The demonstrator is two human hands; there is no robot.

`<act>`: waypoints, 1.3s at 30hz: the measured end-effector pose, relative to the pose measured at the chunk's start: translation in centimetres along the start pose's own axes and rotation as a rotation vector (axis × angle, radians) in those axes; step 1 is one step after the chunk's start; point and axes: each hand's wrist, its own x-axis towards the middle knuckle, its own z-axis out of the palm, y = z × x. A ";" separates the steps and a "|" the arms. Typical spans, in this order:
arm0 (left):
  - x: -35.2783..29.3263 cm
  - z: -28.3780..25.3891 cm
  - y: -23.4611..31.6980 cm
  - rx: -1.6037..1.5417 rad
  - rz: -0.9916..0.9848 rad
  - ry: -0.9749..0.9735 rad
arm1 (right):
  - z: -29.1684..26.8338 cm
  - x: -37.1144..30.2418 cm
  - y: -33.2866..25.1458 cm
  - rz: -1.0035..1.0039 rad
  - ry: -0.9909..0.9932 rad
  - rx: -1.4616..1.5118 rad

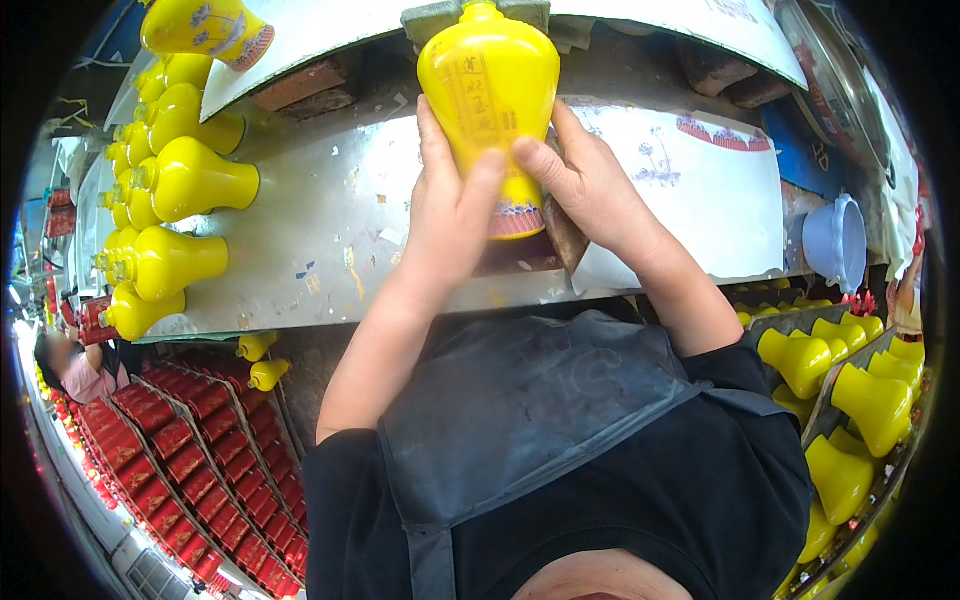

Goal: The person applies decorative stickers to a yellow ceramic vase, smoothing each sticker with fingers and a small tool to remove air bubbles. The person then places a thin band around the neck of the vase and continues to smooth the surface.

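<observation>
A glossy yellow vase (495,75) lies in front of me, its neck pointing away and its patterned foot toward me. Dark characters and a faint panel mark its body; a purple and pink band circles the foot. My left hand (452,205) is closed along the vase's left side, thumb on the upper face. Along the right side my right hand (588,178) grips it too, thumb pressed on the front near the narrowing. The fingers underneath are hidden. The vase's neck end meets a grey block (420,22).
Several yellow vases (205,180) stand along the bench's left side, one decorated vase (215,32) beyond them. Printed white decal sheets (690,225) lie at right, beside a pale blue bucket (835,242). Racks of yellow vases (870,405) and red items (185,460) flank me. Another person (88,375) is far left.
</observation>
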 end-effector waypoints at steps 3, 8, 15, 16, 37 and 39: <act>0.1 0.0 -0.3 0.028 0.003 0.008 | 0.3 0.0 0.0 -0.023 0.005 -0.069; 0.2 0.1 -0.4 0.076 0.035 0.014 | 0.2 -0.3 0.1 -0.042 -0.009 -0.051; 0.1 0.1 -0.1 0.028 0.022 0.009 | 0.1 -0.4 0.2 -0.053 -0.021 -0.049; 0.1 0.1 0.0 -0.011 0.025 0.010 | 0.1 -0.4 0.2 -0.068 -0.014 -0.052; -0.3 -0.9 -0.4 -0.515 -0.030 -0.019 | -1.1 -0.7 -0.2 -0.025 0.011 0.071; -0.1 -1.1 -0.5 -0.420 0.004 -0.016 | -0.9 -0.6 0.1 -0.022 -0.006 0.105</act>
